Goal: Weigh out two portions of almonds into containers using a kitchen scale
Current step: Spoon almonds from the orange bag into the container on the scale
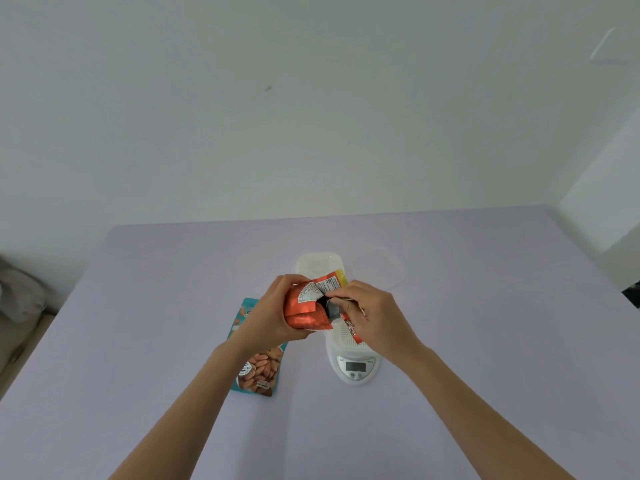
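Observation:
An orange foil almond bag (306, 311) is held in the air above the table, its top torn open with a dark gap showing. My left hand (268, 313) grips the bag's body from the left. My right hand (372, 315) pinches the torn strip on the bag's right side. Below them stands a white kitchen scale (356, 367) with a grey display, and a white ribbed container (320, 265) lies on it, partly hidden by the bag and my hands. A clear round container (379, 268) sits behind on the right.
A teal almond bag (258, 362) lies flat on the lilac table (485, 341) left of the scale, partly under my left forearm. A white wall rises behind the table. Grey cloth (20, 292) lies off the left edge.

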